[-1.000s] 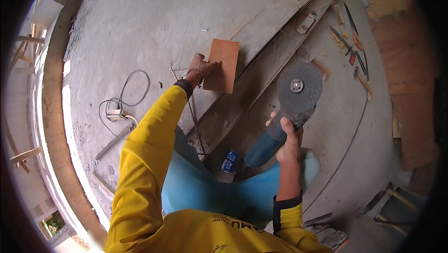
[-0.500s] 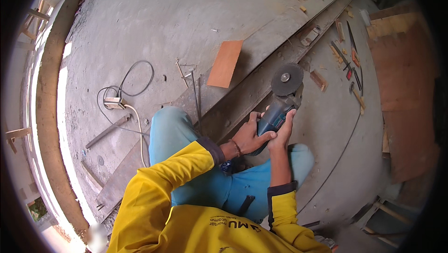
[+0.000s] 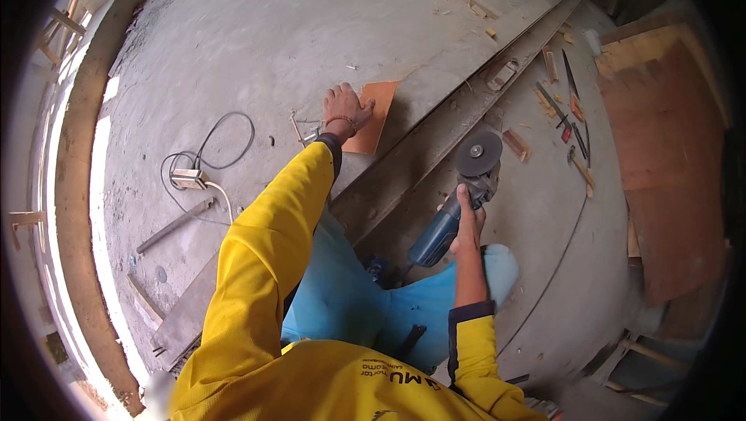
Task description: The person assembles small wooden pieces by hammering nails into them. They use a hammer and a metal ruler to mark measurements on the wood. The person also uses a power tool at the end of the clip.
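Note:
My right hand (image 3: 468, 223) is wrapped round the body of a blue angle grinder (image 3: 435, 236), its dark cutting disc (image 3: 478, 154) pointing away from me. Reached out ahead, my left hand (image 3: 346, 108) is over the left edge of a thin reddish-brown plywood piece (image 3: 378, 114). Its fingers are apart, with the thumb over the board; whether they press on it I cannot tell. Beneath the board's right side runs a long steel beam (image 3: 435, 145), slanting from near my legs to the far right.
A power socket box (image 3: 189, 179) with looped cable lies at left, near a metal bar (image 3: 176, 224). To the right are a hammer (image 3: 581, 172), a saw (image 3: 573, 85), clamps and wood offcuts. Large brown boards (image 3: 672, 180) stand at far right.
My left hand has let go of the grinder and moved forward to the plywood piece. The right hand alone now holds the grinder. The view has shifted slightly.

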Motion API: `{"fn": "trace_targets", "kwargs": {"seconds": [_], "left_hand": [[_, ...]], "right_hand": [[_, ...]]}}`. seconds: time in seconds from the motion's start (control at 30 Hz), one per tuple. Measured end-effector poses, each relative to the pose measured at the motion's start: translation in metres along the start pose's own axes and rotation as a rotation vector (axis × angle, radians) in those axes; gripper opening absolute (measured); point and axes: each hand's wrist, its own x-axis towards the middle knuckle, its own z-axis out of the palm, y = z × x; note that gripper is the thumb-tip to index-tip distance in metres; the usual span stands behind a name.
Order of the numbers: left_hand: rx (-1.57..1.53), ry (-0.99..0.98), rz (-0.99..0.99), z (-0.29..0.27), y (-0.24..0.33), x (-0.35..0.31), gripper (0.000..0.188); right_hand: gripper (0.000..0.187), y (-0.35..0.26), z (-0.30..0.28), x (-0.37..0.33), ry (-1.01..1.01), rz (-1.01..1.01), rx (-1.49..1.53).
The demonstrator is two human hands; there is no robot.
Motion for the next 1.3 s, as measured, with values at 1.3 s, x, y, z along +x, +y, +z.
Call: {"fn": "trace_targets", "kwargs": {"seconds": [1.3], "left_hand": [[-0.556,-0.216,-0.096,0.069,0.022,-0.009,0.071]], "right_hand": [[0.032,0.066,0.015,-0.009,-0.087,-0.011,-0.419]]}}
